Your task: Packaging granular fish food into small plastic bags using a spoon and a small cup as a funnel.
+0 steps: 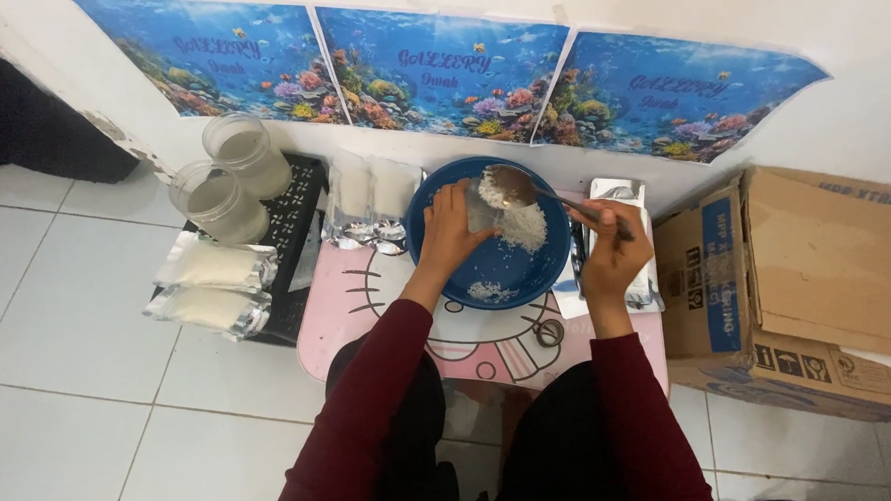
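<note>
1. Two hands are at work over a round blue bowl (pixel 496 268), smooth and glossy, which I see standing on a small pink table (pixel 367 294) with a cartoon face printed on top.
2. The left hand (pixel 450 230) is closed on a small clear pouch (pixel 479 211), held upright inside the bowl.
3. The right hand (pixel 611 248) grips the thin handle of a metal spoon (pixel 513 185); its shiny, oval head sits just above the pouch mouth.
4. White, grainy rice (pixel 525 227) lies heaped in the bowl beside the pouch, with a smaller patch near the front rim.
5. Flat silvery pouches with white fill (pixel 217 286) lie on a black perforated crate (pixel 294 227) to the left; more stand behind the bowl.
6. Two clear round jars (pixel 232 175) of cloudy content stand on that crate.
7. A brown cardboard box (pixel 798 285), flaps open, sits to the right on glossy white floor tiles (pixel 71 397).
8. Three reef posters (pixel 438 70) are stuck to the white wall.
</note>
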